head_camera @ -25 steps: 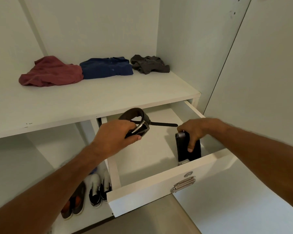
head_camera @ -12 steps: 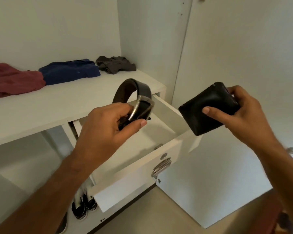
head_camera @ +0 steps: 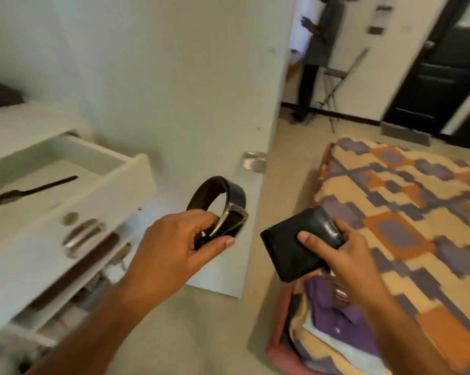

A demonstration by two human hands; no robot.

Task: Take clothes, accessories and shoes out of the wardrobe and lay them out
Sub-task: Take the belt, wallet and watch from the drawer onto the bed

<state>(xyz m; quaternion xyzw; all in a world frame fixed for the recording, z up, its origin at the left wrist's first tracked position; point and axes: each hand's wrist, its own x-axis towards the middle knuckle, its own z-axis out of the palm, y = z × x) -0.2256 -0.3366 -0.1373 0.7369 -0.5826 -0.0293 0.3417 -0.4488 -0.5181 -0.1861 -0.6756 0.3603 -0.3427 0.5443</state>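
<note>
Beside the white wardrobe's open drawer [head_camera: 66, 201], a patterned bed [head_camera: 391, 212] lies low on beige floor; left hand [head_camera: 174, 247] grips a coiled belt [head_camera: 223, 201], right hand [head_camera: 344, 255] a black wallet [head_camera: 290, 250].

Left hand [head_camera: 174, 244] grips coiled belt [head_camera: 220, 201]; right hand [head_camera: 344, 253] holds wallet [head_camera: 288, 253]
</note>
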